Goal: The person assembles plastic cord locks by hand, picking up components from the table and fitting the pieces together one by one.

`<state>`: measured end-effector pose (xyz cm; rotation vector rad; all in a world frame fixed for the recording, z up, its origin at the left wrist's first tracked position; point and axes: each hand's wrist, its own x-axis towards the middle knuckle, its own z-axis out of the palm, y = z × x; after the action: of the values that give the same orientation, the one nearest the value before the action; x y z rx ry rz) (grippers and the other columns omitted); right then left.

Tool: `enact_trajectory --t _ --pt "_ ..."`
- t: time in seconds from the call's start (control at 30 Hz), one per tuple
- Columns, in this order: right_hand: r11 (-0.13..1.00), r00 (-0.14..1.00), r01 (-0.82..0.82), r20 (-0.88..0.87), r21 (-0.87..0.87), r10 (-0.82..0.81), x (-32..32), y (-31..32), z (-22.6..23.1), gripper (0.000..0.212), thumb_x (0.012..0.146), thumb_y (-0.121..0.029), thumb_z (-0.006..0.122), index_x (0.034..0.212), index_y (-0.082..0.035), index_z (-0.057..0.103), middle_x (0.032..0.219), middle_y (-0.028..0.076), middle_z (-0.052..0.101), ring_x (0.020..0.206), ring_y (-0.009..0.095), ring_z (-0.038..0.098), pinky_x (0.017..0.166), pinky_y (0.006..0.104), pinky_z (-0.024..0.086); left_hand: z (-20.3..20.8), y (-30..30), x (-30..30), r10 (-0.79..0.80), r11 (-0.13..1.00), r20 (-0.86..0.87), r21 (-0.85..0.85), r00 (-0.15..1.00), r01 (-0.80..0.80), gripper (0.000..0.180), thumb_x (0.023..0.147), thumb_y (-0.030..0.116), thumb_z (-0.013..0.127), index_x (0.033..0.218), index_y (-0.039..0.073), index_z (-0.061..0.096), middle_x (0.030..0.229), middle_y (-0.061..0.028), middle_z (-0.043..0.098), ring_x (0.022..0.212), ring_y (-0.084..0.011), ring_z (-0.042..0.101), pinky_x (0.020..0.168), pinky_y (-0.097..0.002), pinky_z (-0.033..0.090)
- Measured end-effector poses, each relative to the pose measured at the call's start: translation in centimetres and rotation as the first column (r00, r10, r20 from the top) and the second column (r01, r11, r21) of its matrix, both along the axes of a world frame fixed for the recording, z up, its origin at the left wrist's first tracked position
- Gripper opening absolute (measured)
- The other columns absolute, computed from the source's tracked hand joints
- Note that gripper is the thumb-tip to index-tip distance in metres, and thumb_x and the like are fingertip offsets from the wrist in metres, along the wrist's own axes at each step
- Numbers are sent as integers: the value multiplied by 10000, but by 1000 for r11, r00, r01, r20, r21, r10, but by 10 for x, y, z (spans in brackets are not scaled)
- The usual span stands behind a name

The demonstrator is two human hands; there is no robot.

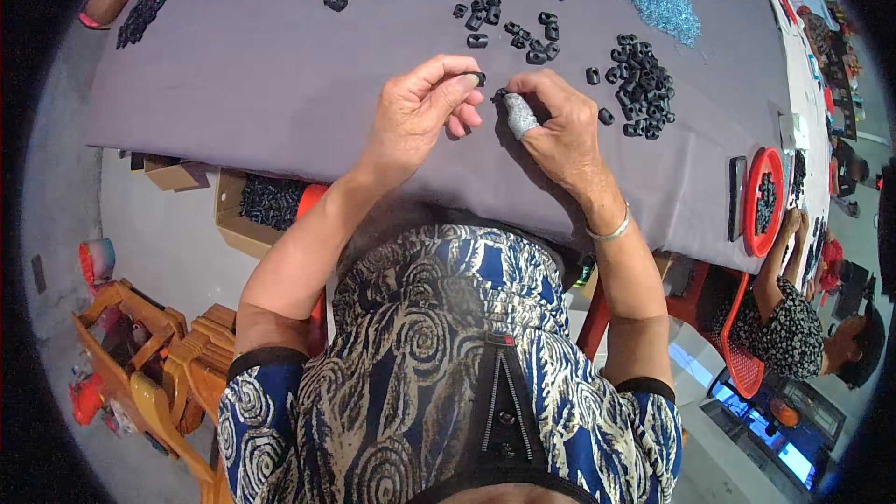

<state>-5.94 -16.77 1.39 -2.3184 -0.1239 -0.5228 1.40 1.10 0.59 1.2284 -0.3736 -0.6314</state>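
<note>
The bare left hand (420,117) pinches a small black plastic piece (481,79) above the grey cloth-covered table (233,56). The right hand (562,121), its thumb wrapped in silvery-grey material (520,118), grips another small dark part (500,94) near loose black barrel-shaped pieces (642,89) and a heap of bluish-silver springs (656,2).

One short-sleeved top (411,345), navy blue with cream swirls, gathered waist (457,250), black-banded cuffs (649,388). One silvery wrist bangle (610,226), three o'clock. One grey thumb wrap (521,119), right hand (567,121), one o'clock.
</note>
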Motion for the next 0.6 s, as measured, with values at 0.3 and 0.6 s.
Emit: enact_trajectory --t 0.3,0.6 --pt "638 945 82 -263 765 194 -2 12 19 110 882 -88 626 963 -33 577 824 26 640 683 79 580 616 203 473 0 0 -1 -77 997 -20 -2 997 77 227 966 134 522 1119 -24 582 866 -57 631 702 -99 599 588 -228 511" --pt "552 916 79 -279 830 288 4 14 23 148 922 -168 593 968 -38 541 739 -3 561 590 52 513 501 185 419 -1 0 -4 -114 991 -160 -88 981 101 192 977 134 501 1115 16 559 827 -51 627 656 -103 586 550 -237 491"
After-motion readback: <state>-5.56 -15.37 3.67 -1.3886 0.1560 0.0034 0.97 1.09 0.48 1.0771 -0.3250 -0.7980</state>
